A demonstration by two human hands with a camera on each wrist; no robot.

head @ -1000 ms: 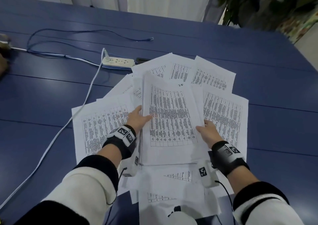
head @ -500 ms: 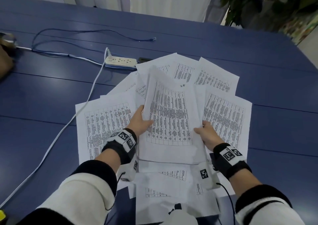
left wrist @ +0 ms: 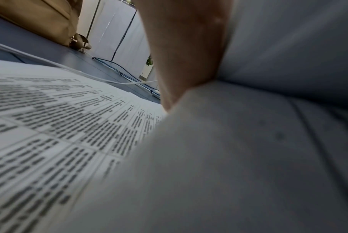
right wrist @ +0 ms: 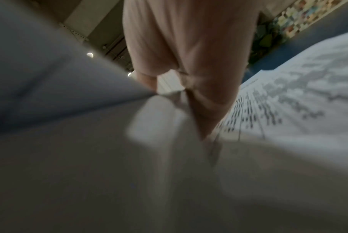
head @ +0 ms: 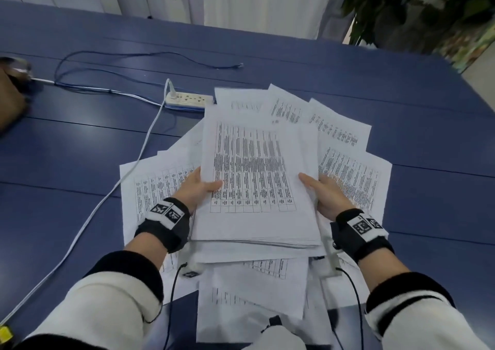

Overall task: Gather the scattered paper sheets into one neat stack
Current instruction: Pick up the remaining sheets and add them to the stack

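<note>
Blue table (head: 401, 140); both hands' fingers clamped on printed paper stack (head: 257, 189), sheets misaligned.

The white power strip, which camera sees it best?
The head view: the white power strip lies whole on the blue table beyond the papers. Neither wrist view shows the strip itself; the left wrist view shows only cables.
</note>
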